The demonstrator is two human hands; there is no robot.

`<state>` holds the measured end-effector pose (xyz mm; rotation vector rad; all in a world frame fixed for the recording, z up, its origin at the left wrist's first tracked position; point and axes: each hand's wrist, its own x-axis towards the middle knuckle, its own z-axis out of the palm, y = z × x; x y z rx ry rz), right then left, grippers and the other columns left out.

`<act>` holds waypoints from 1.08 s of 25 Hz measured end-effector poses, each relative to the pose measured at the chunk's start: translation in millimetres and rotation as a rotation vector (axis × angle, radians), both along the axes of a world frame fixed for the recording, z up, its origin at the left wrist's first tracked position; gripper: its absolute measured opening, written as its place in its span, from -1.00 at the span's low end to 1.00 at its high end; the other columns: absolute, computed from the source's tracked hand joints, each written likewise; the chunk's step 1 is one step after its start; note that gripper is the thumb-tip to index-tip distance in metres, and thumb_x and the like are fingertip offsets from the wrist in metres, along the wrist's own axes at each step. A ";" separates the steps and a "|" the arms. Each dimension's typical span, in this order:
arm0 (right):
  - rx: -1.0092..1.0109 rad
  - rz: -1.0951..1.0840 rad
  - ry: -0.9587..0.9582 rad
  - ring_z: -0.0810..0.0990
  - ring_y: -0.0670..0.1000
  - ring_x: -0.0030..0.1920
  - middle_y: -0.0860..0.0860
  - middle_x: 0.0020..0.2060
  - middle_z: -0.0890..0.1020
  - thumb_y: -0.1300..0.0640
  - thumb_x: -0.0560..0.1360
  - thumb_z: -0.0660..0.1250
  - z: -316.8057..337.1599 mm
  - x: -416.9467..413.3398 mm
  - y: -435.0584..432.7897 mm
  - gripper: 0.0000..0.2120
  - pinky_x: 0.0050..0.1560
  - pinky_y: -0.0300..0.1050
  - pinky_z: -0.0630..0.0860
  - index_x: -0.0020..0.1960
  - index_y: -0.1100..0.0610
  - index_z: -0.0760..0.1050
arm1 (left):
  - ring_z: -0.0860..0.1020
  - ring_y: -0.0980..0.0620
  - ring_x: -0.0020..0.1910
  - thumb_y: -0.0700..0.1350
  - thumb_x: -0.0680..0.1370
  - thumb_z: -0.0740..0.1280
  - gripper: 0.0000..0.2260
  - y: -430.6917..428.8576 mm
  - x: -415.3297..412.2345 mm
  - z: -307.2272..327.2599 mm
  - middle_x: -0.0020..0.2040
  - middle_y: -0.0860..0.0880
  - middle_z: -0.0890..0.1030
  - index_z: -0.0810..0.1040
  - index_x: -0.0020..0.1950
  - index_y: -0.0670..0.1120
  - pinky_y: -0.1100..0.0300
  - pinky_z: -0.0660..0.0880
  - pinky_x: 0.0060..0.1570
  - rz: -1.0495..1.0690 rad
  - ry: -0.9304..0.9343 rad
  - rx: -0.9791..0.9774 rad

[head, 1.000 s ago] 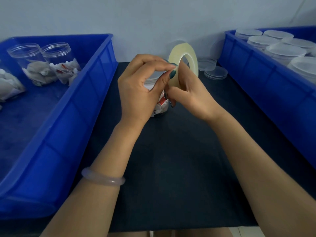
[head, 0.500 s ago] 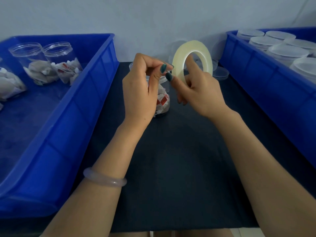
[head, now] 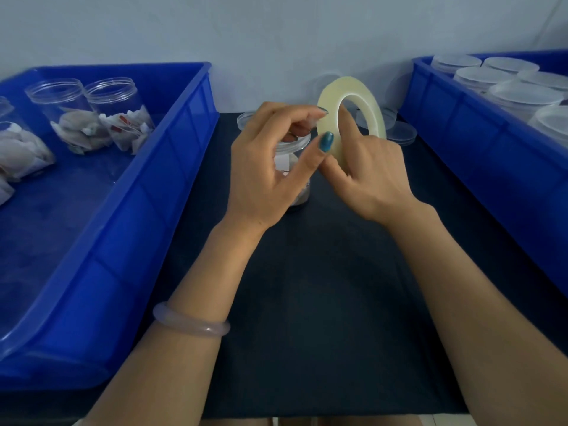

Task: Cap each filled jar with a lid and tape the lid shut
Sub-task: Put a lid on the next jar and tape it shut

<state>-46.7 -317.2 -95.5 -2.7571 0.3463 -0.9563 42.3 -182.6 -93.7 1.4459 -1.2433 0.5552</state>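
A pale yellow tape roll (head: 336,96) stands upright in front of me, held by my right hand (head: 368,173) with a finger through its hole. My left hand (head: 264,173) pinches at the roll's left edge with thumb and fingertips, where the tape's end seems to be. Behind my left hand a clear filled jar (head: 295,161) stands on the dark mat, mostly hidden; its lid looks on. Loose clear lids (head: 399,135) lie at the back of the mat.
A blue bin (head: 147,186) on the left holds open jars (head: 92,115) filled with packets. A blue bin (head: 461,124) on the right holds capped clear jars (head: 516,96). The dark mat (head: 322,287) lies between the bins, with a pale wall behind.
The tape roll has turned and shifted slightly right and up in my right hand. My left thumb and fingers have moved onto the roll's left edge.
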 end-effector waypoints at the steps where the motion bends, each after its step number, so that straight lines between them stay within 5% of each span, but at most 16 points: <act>1: -0.021 -0.011 0.013 0.40 -0.02 -0.47 -0.07 -0.47 0.43 -0.15 0.54 0.02 -0.2 -0.2 -0.5 -0.39 -0.43 -0.09 0.21 0.45 0.21 0.26 | 0.58 0.06 -0.03 -0.01 0.61 0.31 -0.69 -0.3 0.1 0.0 -0.01 -0.15 0.61 0.63 0.10 -0.26 0.21 0.53 0.01 0.005 -0.008 -0.002; 6: -0.064 -0.030 0.025 0.29 -0.12 -0.50 -0.11 -0.49 0.33 -0.12 0.49 0.00 -4.5 -0.6 -1.8 -0.38 -0.45 -0.13 0.09 0.42 0.22 0.29 | 0.59 0.09 -0.08 -0.22 0.55 0.43 -0.90 -3.0 4.9 -2.6 -0.05 -0.09 0.63 0.63 0.03 -0.23 0.32 0.52 -0.01 0.154 -0.048 -0.010; 11: -0.149 -0.007 -0.026 0.35 0.03 -0.51 -0.06 -0.47 0.41 -0.21 0.55 -0.01 -2.3 -0.6 -2.1 -0.40 -0.45 -0.14 0.17 0.35 0.21 0.37 | 0.60 0.01 -0.16 -0.18 0.56 0.42 -0.89 1.3 11.0 -0.7 -0.16 -0.09 0.66 0.66 -0.06 -0.24 0.27 0.51 -0.13 0.219 -0.071 -0.057; 16: -0.375 -0.077 -0.226 0.39 0.13 -0.55 0.09 -0.54 0.46 -0.25 0.59 0.12 -7.2 -4.0 -14.4 -0.44 -0.43 -0.16 0.19 0.03 0.25 0.56 | 0.59 0.20 -0.15 -0.10 0.57 0.40 -0.86 5.4 6.0 2.4 -0.14 0.03 0.66 0.69 -0.01 -0.17 0.40 0.46 -0.12 0.207 0.074 -0.080; 21: -0.399 -0.215 -0.292 0.41 0.11 -0.55 0.08 -0.54 0.45 -0.20 0.61 0.17 -22.4 -10.5 -40.0 -0.49 -0.42 -0.18 0.22 -0.25 0.21 0.49 | 0.59 0.23 -0.17 -0.05 0.58 0.39 -0.94 20.3 2.6 -2.0 -0.17 0.18 0.63 0.62 -0.04 -0.01 0.37 0.48 -0.15 0.178 0.284 -0.091; 27: -0.320 -0.255 -0.330 0.27 0.04 -0.54 0.01 -0.57 0.31 -0.40 0.53 0.13 -25.7 -10.6 -45.6 -0.34 -0.43 -0.16 0.15 -0.44 0.13 0.34 | 0.63 0.27 -0.15 -0.02 0.53 0.45 -0.97 56.5 -2.1 -21.3 -0.18 0.28 0.68 0.64 -0.07 0.13 0.43 0.49 -0.12 0.194 0.471 -0.060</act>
